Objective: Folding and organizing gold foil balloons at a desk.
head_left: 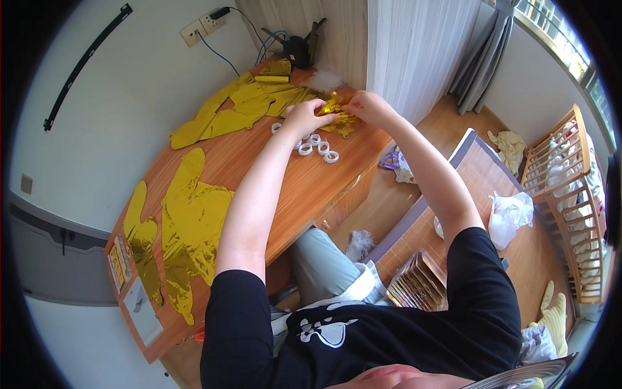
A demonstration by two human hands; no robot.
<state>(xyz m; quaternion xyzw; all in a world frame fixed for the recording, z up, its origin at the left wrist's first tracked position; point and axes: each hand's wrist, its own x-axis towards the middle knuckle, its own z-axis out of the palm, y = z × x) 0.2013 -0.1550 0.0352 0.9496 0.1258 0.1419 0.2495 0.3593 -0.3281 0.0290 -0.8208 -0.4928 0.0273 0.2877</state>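
Note:
At the far end of the wooden desk, a crumpled bunch of shiny gold foil [333,106] lies between my two hands. My left hand [307,118] is closed on its left side, thumb and fingers against the foil. From the right, my right hand [368,107] pinches the same foil, with its fingertips partly hidden. Just below my left hand, several small white rolls of ribbon or tape [315,144] sit in a loose cluster. Flat gold foil balloons [236,107] spread over the desk left of my hands, and another flat gold foil balloon [194,204] lies nearer.
The wooden desk [285,185] runs along the wall. A black router [298,52] with cables stands at its back corner, near a clear plastic bag [322,80]. To the right are a low table [479,162], a white plastic bag [510,217] and a wooden crib [564,188].

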